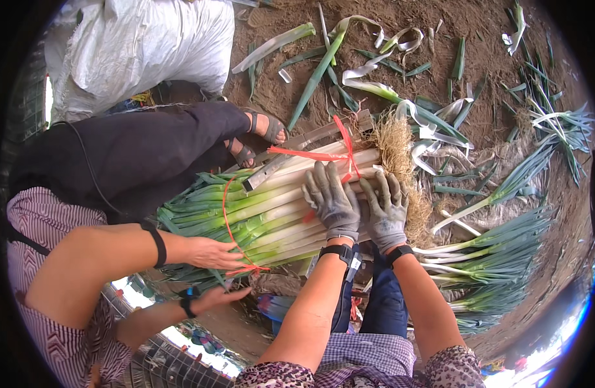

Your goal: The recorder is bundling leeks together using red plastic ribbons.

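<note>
Before me lies a large bundle of leeks [283,203], white stems and roots to the right and green leaves to the left. Red plastic twine [347,145] is knotted around the root end, and a thinner red tie [225,208] circles the leafy part. My left hand [331,199], in a grey soiled glove, lies flat on the white stems just below the knot. Beside it my right hand [386,208], gloved alike, rests with spread fingers at the stem ends, against the fibrous roots [394,140]. Neither hand is closed around anything.
A co-worker's hand [217,253] touches the leafy part near the thin tie; the other hand [224,299] is just below. A metal bar frame [266,177] stands against the bundle. Loose leeks [491,257] lie right, leaf scraps [321,72] and a white sack [147,48] beyond.
</note>
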`<state>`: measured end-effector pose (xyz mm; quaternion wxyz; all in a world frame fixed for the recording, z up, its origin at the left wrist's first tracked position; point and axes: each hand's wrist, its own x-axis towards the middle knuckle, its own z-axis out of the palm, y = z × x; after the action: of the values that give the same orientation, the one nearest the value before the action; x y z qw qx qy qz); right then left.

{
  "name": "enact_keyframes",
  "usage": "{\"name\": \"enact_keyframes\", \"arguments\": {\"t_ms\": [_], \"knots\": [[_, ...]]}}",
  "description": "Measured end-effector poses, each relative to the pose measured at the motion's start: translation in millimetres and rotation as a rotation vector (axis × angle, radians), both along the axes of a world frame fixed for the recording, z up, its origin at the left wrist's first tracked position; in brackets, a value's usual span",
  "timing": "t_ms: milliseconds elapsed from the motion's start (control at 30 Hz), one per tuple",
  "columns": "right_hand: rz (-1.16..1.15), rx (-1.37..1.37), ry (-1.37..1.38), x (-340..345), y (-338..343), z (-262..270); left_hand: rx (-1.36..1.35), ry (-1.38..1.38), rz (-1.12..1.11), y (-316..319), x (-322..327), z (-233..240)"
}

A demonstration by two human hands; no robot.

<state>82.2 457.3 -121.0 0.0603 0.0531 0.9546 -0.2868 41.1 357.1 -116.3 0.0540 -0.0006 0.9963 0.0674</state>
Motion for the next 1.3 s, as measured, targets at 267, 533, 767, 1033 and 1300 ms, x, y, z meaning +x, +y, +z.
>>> {"name": "enact_keyframes", "arguments": {"t_ms": [267, 533, 767, 1033, 1300], "knots": [[0.005, 0.018, 0.024, -1, 1, 2, 0.004, 0.012, -0.01, 1, 2, -1], [-0.016, 0.009, 0.032, -1, -1, 1, 0.004, 0.018, -0.011, 1, 1, 0], [-0.013, 0.048, 0.006, 0, 0, -1, 0.022, 0.004, -0.014, 1, 0, -1], [-0.029, 0.072, 0.058, -1, -1, -1, 0.056, -0.004, -0.025, 1, -3, 4], [-0.049, 0.058, 0.107, -3, -3, 2, 0.395, 0.081, -0.17, -52, -9, 32]]}}
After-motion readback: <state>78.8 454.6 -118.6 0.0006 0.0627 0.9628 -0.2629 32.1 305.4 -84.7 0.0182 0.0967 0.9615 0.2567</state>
